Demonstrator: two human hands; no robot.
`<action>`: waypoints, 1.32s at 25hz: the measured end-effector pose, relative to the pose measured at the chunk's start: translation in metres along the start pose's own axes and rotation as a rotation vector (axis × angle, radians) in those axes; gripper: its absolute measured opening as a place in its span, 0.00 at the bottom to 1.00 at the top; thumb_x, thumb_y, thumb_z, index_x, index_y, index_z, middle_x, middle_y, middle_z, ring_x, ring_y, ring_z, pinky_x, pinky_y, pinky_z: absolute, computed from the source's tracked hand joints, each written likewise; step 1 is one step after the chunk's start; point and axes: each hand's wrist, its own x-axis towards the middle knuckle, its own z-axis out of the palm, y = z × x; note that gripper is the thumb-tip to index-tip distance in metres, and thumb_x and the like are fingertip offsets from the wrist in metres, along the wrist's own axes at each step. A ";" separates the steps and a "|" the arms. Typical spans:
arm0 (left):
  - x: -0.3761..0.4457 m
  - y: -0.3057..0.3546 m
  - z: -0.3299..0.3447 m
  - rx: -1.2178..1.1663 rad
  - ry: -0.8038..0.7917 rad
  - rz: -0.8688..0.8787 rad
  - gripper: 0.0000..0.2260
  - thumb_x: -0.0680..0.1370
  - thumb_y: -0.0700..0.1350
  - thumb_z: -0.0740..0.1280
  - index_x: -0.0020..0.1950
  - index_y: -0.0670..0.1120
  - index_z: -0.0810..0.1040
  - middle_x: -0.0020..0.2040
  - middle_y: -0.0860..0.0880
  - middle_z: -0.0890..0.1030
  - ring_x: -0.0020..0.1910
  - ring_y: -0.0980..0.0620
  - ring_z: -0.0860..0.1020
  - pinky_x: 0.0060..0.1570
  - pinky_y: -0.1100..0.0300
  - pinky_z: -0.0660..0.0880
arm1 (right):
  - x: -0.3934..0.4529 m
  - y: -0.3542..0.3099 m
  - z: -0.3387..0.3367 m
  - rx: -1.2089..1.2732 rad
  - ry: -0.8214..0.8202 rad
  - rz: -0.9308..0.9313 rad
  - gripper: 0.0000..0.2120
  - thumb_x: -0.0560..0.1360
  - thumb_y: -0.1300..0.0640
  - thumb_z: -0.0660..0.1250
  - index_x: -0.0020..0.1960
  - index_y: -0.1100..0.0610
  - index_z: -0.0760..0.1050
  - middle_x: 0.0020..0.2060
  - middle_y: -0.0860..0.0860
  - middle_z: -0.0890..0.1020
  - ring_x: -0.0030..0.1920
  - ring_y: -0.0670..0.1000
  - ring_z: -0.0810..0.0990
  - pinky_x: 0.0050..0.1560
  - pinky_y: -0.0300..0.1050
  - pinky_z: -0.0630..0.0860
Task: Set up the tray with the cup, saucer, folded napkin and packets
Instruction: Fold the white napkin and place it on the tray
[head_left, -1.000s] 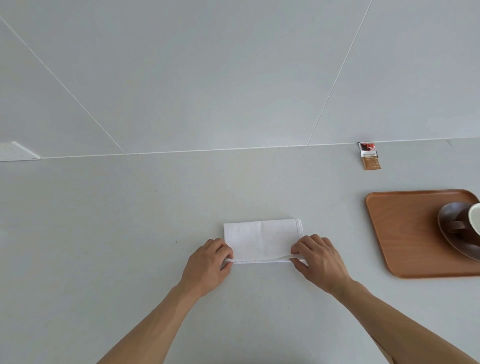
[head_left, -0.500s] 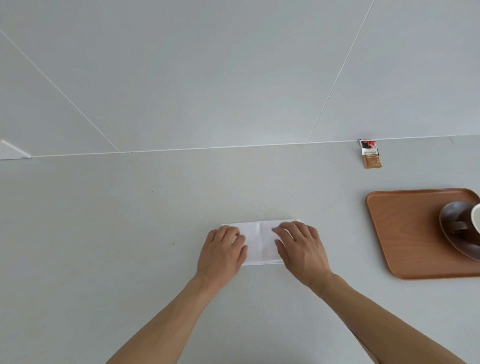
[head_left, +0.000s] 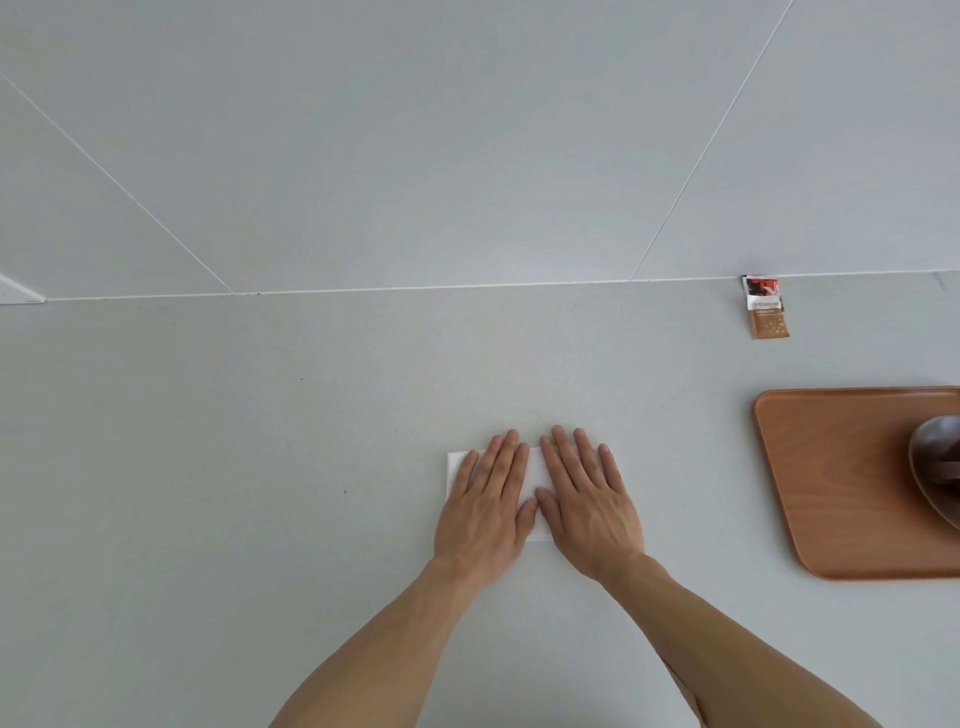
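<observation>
A view from above looks down on a pale grey surface (head_left: 260, 467) that meets a pale grey wall along a thin white seam. Two bare forearms reach in from the bottom edge.

The left hand (head_left: 485, 512) and the right hand (head_left: 587, 506) lie flat, palms down and fingers spread out straight, side by side on a white folded napkin (head_left: 535, 467). Neither hand grips anything; both press on the cloth with open palms. The thumbs meet, or nearly meet, at the middle. The napkin rests on the surface near the centre of the view and is mostly covered (only its left edge, a strip between the hands and a sliver of its near edge show).

Well to the right sits a brown wooden tray (head_left: 831, 483) with rounded corners, cut off by the right edge of the view. On it stands a dark brown saucer (head_left: 924, 467), also cut off, bearing a dark cup (head_left: 948, 473) of which only a small part shows.

Beyond the tray, close to the wall, a single small packet (head_left: 765, 307) lies flat on the surface, red and white at its far end and brown at its near end.
</observation>
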 end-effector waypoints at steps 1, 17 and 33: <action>-0.001 -0.004 0.001 -0.012 -0.003 0.000 0.29 0.83 0.57 0.45 0.80 0.43 0.48 0.81 0.46 0.47 0.79 0.50 0.45 0.77 0.48 0.51 | 0.000 0.001 0.002 -0.006 -0.005 0.003 0.29 0.82 0.43 0.44 0.80 0.55 0.49 0.79 0.52 0.51 0.79 0.54 0.46 0.77 0.54 0.45; -0.017 -0.006 -0.005 -0.061 0.038 -0.010 0.28 0.83 0.56 0.46 0.79 0.42 0.52 0.80 0.45 0.50 0.79 0.48 0.49 0.75 0.44 0.52 | -0.010 -0.006 -0.016 0.008 -0.014 -0.136 0.27 0.83 0.47 0.43 0.79 0.58 0.51 0.79 0.53 0.53 0.79 0.53 0.44 0.77 0.55 0.46; -0.029 -0.052 -0.006 -0.094 -0.048 -0.195 0.36 0.78 0.64 0.50 0.80 0.48 0.45 0.80 0.52 0.48 0.79 0.48 0.51 0.73 0.38 0.37 | -0.035 0.032 -0.004 0.115 -0.083 0.215 0.32 0.80 0.38 0.41 0.78 0.47 0.31 0.78 0.45 0.35 0.78 0.51 0.34 0.77 0.55 0.38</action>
